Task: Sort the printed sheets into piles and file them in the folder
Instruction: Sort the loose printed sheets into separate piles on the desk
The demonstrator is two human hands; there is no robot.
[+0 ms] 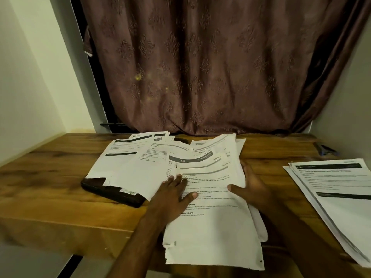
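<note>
Grip: the top sheet [212, 209] is pressed flat under the left hand [172, 197], fingers straight and spread; its right edge is pinched by the right hand [251, 187], thumb on the paper, fingers hidden beneath.
Sheets: a loose, fanned heap [160, 155] is spread over mid-desk; the top sheet overhangs the near edge of the desk [50, 177].
Pile: one sorted pile [337, 197] is laid at the right, well apart from the heap.
Folder: a dark flat cover [112, 194], judged to be the folder, is half buried under the heap's left part.
Step in hand: one sheet is judged to be in course of separation from the heap for sorting.
Method advised: the heap is best held down by the left hand while only the top sheet is drawn off to the right; its heading is to be read before it is laid on a pile.
Risk: lower sheets may be dragged along, or slid off the near edge.
Other: a curtain [200, 67] is hung behind; a pen [326, 150] is lying at the far right.
</note>
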